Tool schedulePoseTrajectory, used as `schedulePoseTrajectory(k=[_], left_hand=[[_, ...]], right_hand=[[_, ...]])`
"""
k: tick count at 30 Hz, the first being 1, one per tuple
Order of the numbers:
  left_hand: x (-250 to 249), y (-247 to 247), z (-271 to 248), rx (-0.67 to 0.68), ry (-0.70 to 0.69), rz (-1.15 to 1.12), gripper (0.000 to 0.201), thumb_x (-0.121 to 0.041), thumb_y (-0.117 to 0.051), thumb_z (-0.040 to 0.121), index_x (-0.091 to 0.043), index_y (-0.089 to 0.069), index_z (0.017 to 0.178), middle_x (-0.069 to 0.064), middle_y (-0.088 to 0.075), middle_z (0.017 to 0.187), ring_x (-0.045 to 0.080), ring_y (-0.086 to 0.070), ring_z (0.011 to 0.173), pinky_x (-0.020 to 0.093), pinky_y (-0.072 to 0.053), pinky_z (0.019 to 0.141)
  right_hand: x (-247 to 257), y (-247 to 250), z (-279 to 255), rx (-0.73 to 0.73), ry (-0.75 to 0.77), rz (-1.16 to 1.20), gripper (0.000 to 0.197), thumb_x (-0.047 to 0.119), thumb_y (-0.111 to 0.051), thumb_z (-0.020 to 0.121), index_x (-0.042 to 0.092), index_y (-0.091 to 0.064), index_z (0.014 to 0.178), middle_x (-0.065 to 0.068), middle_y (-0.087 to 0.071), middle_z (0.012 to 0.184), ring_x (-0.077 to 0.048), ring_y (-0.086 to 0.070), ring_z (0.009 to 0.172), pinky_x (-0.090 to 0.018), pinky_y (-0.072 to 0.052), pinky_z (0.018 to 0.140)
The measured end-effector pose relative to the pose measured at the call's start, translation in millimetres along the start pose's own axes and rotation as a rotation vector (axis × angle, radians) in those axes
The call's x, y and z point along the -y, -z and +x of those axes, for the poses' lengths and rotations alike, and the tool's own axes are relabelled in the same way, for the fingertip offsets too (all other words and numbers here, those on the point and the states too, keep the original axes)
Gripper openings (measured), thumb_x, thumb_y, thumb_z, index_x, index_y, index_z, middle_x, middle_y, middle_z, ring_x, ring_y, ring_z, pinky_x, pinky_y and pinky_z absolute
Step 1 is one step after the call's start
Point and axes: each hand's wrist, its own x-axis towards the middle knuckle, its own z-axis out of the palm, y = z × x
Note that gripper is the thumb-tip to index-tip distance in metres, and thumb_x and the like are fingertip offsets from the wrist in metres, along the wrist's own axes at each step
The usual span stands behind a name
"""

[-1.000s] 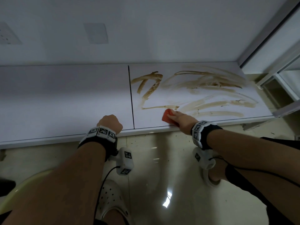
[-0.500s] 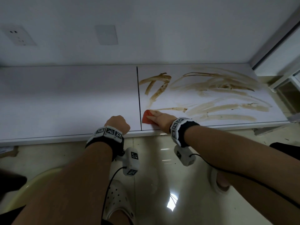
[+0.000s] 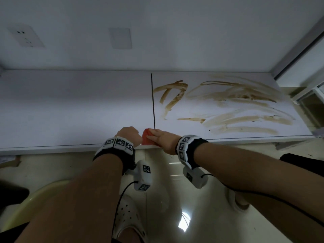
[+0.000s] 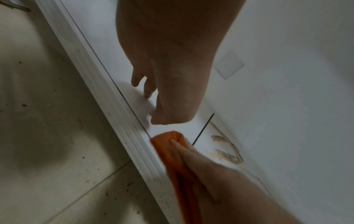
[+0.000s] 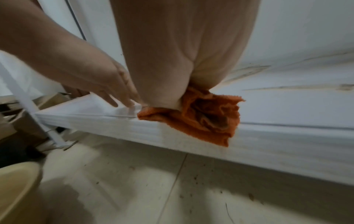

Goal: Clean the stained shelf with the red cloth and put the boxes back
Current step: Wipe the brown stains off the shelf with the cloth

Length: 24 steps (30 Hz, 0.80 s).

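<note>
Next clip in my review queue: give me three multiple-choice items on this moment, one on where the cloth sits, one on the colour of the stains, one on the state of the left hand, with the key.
1. Where is the red cloth?
A. At the shelf's front edge, near the dark seam
B. Against the back wall
C. On the floor

2. What colour are the stains on the shelf?
A. Blue
B. Brown
C. Black

3. What is the left hand doing?
A. Gripping the cloth
B. Lifting a box
C. Resting on the shelf, holding nothing

Key: 1 A, the right hand presses the cloth down at the front edge, one corner hanging over it in the right wrist view. 2 B, brown smears cover the panel right of the seam. 3 C, the left wrist view shows its fingers on bare shelf with nothing in them.
</note>
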Motion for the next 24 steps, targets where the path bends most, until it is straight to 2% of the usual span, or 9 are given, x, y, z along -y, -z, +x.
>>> schedulePoseTrajectory(k=[2, 6, 8, 11, 15, 19, 24], left_hand=[[3, -1, -1, -0.007, -0.009, 0.022, 0.037, -0.019, -0.037, 0.094, -0.008, -0.056, 0.124, 0.01, -0.052, 0.133, 0.025, -0.051, 0.12, 0.031, -0.041, 0.098], [9, -5, 1, -0.019, 0.002, -0.01, 0.046, -0.019, -0.038, 0.093, -0.015, -0.047, 0.138, 0.005, -0.041, 0.148, 0.024, -0.043, 0.132, 0.032, -0.036, 0.106], [9, -6, 3, -0.007, 0.014, -0.041, 0.047, -0.018, -0.04, 0.091, -0.018, -0.047, 0.138, 0.003, -0.04, 0.148, 0.023, -0.043, 0.132, 0.03, -0.037, 0.106], [7, -6, 5, 0.002, 0.021, -0.086, 0.046, -0.019, -0.04, 0.089, -0.02, -0.051, 0.134, 0.002, -0.042, 0.147, 0.022, -0.045, 0.13, 0.029, -0.038, 0.104], [6, -5, 5, 0.02, 0.027, -0.092, 0.042, -0.019, -0.04, 0.09, -0.016, -0.055, 0.129, 0.005, -0.045, 0.144, 0.022, -0.047, 0.128, 0.028, -0.037, 0.104], [5, -4, 5, 0.013, 0.015, -0.061, 0.04, -0.019, -0.041, 0.089, -0.015, -0.058, 0.124, 0.006, -0.052, 0.135, 0.024, -0.051, 0.123, 0.028, -0.04, 0.099], [9, -6, 4, 0.014, 0.016, -0.025, 0.047, -0.018, -0.039, 0.091, -0.016, -0.048, 0.138, 0.005, -0.041, 0.148, 0.023, -0.043, 0.133, 0.03, -0.036, 0.107]], right_hand=[[-6, 11, 13, -0.003, -0.03, -0.003, 0.073, -0.002, -0.043, 0.093, 0.017, -0.005, 0.152, -0.009, 0.009, 0.159, -0.025, -0.004, 0.147, -0.033, -0.011, 0.119], [-36, 26, 19, -0.023, -0.138, -0.03, 0.073, 0.002, -0.045, 0.094, 0.021, -0.005, 0.152, -0.007, 0.007, 0.159, -0.028, -0.011, 0.146, -0.037, -0.016, 0.119], [-50, 26, 9, -0.041, -0.22, -0.063, 0.075, 0.005, -0.049, 0.092, 0.022, -0.007, 0.151, -0.006, 0.004, 0.159, -0.027, -0.015, 0.145, -0.041, -0.017, 0.119], [-55, 14, -16, -0.035, -0.294, -0.1, 0.078, 0.007, -0.051, 0.091, 0.022, -0.004, 0.152, -0.006, 0.006, 0.16, -0.024, -0.009, 0.147, -0.041, -0.009, 0.12], [-35, -3, -35, 0.015, -0.182, -0.053, 0.079, 0.002, -0.046, 0.089, 0.018, 0.0, 0.152, -0.007, 0.013, 0.159, -0.023, 0.002, 0.147, -0.039, -0.005, 0.12], [-15, 1, -7, 0.023, -0.07, -0.095, 0.076, 0.003, -0.044, 0.091, 0.018, -0.003, 0.152, -0.008, 0.011, 0.159, -0.023, -0.001, 0.147, -0.038, -0.008, 0.12], [-25, 20, 23, -0.03, -0.122, -0.095, 0.069, 0.006, -0.04, 0.096, 0.019, -0.002, 0.152, -0.007, 0.009, 0.159, -0.024, -0.003, 0.147, -0.041, -0.012, 0.12]])
